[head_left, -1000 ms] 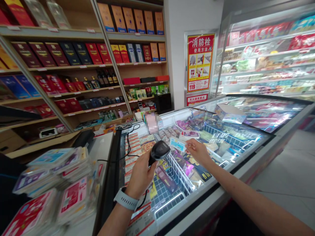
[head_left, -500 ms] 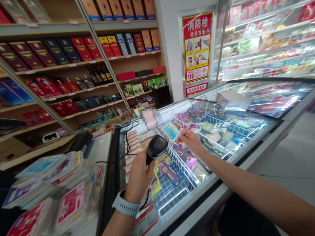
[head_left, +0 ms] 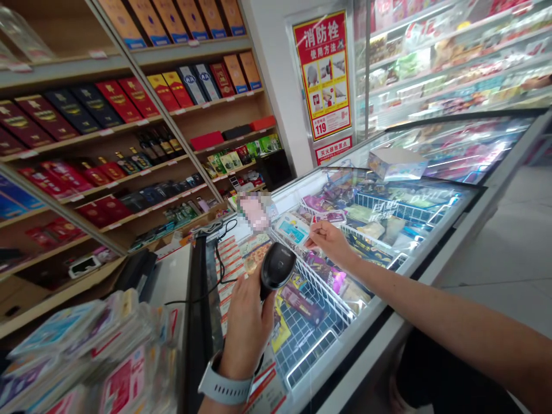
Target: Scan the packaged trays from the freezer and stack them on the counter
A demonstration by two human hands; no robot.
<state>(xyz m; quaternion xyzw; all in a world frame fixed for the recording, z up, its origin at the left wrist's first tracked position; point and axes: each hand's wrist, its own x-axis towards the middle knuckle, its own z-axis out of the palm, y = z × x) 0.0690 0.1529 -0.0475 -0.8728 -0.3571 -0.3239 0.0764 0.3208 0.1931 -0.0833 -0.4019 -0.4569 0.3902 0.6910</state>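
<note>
A black barcode scanner (head_left: 279, 265) is in my left hand (head_left: 248, 322), fingers wrapped round its handle, head facing away from me. My right hand (head_left: 328, 241) pinches the edge of a flat clear pack with a blue and white label (head_left: 294, 231), above the glass top of the chest freezer (head_left: 401, 310). The scanner head is a little nearer to me than the pack, apart from it. Under the glass lie wire baskets (head_left: 328, 287) with purple and yellow ice-cream wrappers (head_left: 304, 302).
Stacked flat packs (head_left: 129, 379) stand on the counter at the lower left. A black cable (head_left: 198, 299) crosses the freezer's near edge. An open carton (head_left: 399, 164) rests on the freezer farther back. Shelves of boxes (head_left: 129, 98) line the left wall. Another person's hand (head_left: 537, 82) shows at the far right.
My view has tilted and shifted slightly. Both hands keep their holds; the scanner and pack stay close to each other. Another person's hand has come into view at the right edge.
</note>
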